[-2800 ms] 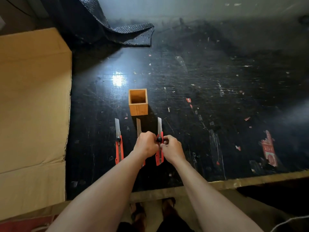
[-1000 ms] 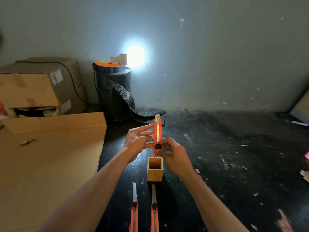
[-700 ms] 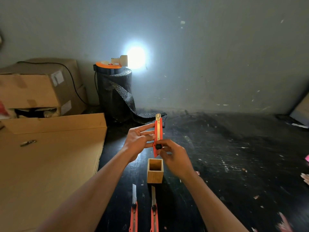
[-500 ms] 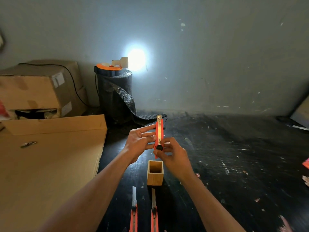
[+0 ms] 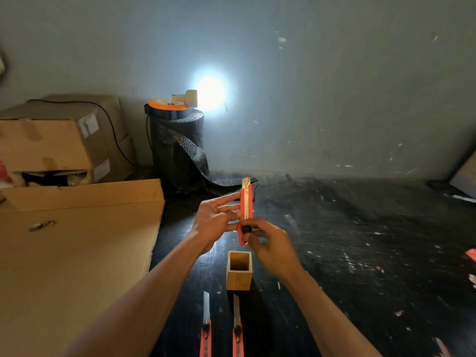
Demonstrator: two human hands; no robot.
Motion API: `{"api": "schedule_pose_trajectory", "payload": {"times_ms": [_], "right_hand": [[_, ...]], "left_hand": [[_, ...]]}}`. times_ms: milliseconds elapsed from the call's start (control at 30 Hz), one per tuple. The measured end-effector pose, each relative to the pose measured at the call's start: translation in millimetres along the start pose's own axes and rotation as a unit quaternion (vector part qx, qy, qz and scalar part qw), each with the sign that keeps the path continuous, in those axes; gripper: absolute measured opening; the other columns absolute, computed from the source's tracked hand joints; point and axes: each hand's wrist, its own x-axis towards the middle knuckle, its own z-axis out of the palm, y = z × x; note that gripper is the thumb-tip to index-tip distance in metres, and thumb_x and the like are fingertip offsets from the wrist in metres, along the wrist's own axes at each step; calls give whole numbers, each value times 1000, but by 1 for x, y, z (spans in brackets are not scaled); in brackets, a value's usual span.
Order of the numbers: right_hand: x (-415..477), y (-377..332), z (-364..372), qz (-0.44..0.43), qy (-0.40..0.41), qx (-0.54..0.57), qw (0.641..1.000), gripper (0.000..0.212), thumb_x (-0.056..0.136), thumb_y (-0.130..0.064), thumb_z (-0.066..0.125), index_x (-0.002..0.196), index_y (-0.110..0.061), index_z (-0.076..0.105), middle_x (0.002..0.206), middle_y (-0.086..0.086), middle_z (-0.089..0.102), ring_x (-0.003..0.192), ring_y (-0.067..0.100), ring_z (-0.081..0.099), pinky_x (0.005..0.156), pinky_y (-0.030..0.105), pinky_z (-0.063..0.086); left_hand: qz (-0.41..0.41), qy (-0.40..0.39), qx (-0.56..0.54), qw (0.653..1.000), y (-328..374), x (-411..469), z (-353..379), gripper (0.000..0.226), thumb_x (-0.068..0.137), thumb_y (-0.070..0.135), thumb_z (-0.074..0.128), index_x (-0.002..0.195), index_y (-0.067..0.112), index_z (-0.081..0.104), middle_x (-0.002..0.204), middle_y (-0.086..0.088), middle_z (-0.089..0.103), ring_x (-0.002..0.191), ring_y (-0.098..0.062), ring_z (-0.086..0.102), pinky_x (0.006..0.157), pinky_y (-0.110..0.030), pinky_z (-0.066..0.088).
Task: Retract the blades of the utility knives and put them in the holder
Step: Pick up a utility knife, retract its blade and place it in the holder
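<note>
An orange utility knife (image 5: 246, 202) stands upright in the air above the square wooden holder (image 5: 239, 279). My left hand (image 5: 215, 222) steadies its body with straight fingers. My right hand (image 5: 268, 243) pinches its black slider knob low on the handle. Only a short blade tip shows at the knife's top. Two more orange utility knives (image 5: 206, 331) (image 5: 237, 331) lie side by side on the black table in front of the holder, their blades out and pointing at it.
A large flat cardboard sheet (image 5: 72, 253) covers the table's left side. Behind it stand cardboard boxes (image 5: 56, 140) and a black mesh roll (image 5: 177, 150) with a bright lamp (image 5: 208, 94) on top. Scraps litter the black table (image 5: 360, 253).
Since 2.8 s ago I lifted the right-hand knife off the table and raised my head. Over the last second the slider moved down the handle and the blade drew in.
</note>
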Motion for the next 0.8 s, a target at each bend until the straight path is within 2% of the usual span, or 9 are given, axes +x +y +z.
{"api": "schedule_pose_trajectory", "payload": {"times_ms": [100,200,333,467,533,567,667,767,800], "right_hand": [[3,-1,0,4,11,17,1000,16,95,-23,67,109,-28,61,109,-13,66,94,4,64,67,7,49],[3,2,6,15,48,29,998,18,91,-32,72,97,-30,55,101,-15,68,84,1,67,75,15,53],[-4,10,15,24,89,36,995,24,86,-36,75,88,-33,52,99,-6,75,90,12,74,81,34,62],[-4,17,18,53,73,83,992,28,81,-52,71,97,-37,53,110,-5,74,99,13,73,86,35,62],[2,22,15,68,64,122,988,31,88,-45,71,111,-31,56,115,-3,74,104,13,73,86,33,62],[6,26,13,73,60,138,986,33,90,-39,71,118,-28,56,115,-2,74,105,11,72,84,28,61],[25,39,9,77,46,160,983,39,93,-23,73,129,-22,57,104,-6,75,92,0,74,72,17,59],[45,56,10,84,27,140,986,37,95,-11,68,131,-16,62,99,0,77,86,7,76,72,24,62],[51,62,10,88,21,133,987,34,95,-5,65,128,-14,64,98,0,77,83,8,76,69,22,62]], "left_hand": [[-6,-2,-19,1000,-1,1,-1,46,95,-7,64,134,15,64,98,8,78,76,-8,80,60,-24,61],[-12,-11,-34,999,-4,0,-1,46,95,-9,63,132,16,65,93,10,81,79,-11,81,62,-25,62],[-18,-19,-39,999,-15,0,-1,48,94,-9,64,137,14,64,117,-10,77,92,-18,80,71,-31,64],[-34,-29,-46,998,-33,1,-4,49,95,-8,63,138,16,64,120,-12,76,97,-23,79,76,-35,65],[-52,-27,-60,996,-40,2,-4,49,94,-11,62,134,16,65,113,-8,79,96,-23,79,74,-33,65],[-61,-29,-71,995,-42,3,-3,49,94,-13,61,133,17,66,108,-5,81,95,-22,80,71,-31,64],[-75,-28,-84,993,-50,10,4,48,94,-15,59,130,16,66,98,-1,82,92,-22,80,69,-29,64],[-81,21,-46,995,-67,22,7,39,95,-10,62,128,8,67,99,-7,81,89,-19,80,73,-29,65],[-80,48,-9,996,-77,27,7,37,94,-7,64,128,6,67,103,-11,80,90,-18,79,76,-31,65]]}}
